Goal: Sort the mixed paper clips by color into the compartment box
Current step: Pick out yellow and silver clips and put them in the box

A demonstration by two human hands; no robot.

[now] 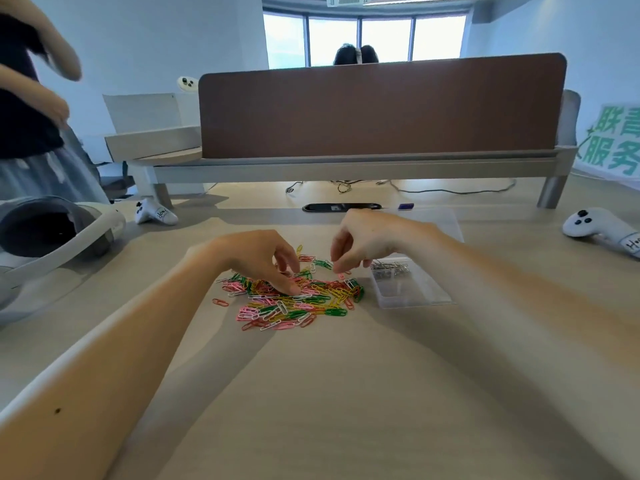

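While right fingers (337, 263) pinch a clip (341, 275) | left fingers (290, 288) in pile (294, 306), grip unclear | headset (52, 233), controller (595, 226) nearby

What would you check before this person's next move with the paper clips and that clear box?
1. Right hand grip on a pink clip: ok, the fingertips pinch it.
2. Only one clip taken: cannot tell, too small.
3. Compartment box is near: ok, it sits just right of the pile.
4. Free compartment for pink: ok, the near one looks bare; silver clips lie in the one behind.
5. Left hand is clear of the box: ok, its fingers touch the pile.
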